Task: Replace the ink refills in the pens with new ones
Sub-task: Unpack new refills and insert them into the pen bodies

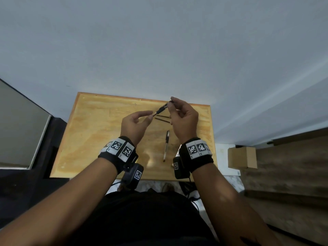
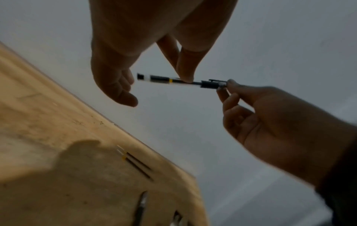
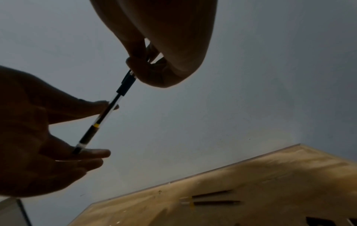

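1. Looking down from the head view, two forearms reach over a table [image 1: 85, 139], each wrist wrapped in a black band [image 1: 117, 153] with square markers.
2. Nearest on the wood lies a second pen [image 1: 166, 145], lengthwise between the wrists, touched by neither hand.
3. Up above the tabletop, the left hand [image 1: 134, 124] has thumb and forefinger closed lightly on the lower end of the pen [image 1: 160, 109]; the remaining fingers are loosely curled, and in the right wrist view one of them props the pen's bottom end.
4. That pen [image 2: 181, 81] is lifted clear of the table, slanting from the left hand up to the right, its clear barrel showing a dark refill with a yellow band inside.
5. Over at the top end, the right hand [image 1: 182, 119] pinches the pen's black cap end between thumb and forefinger, other fingers curled in towards the palm.
6. Just under the hands, two refills [image 3: 214, 198] lie side by side on the wood, close together, near the far edge.
7. Off to the right, on the floor beside the table, sits a cardboard box [image 1: 242, 158].
8. Farthest back, a plain pale wall [image 1: 159, 41] rises behind the table.
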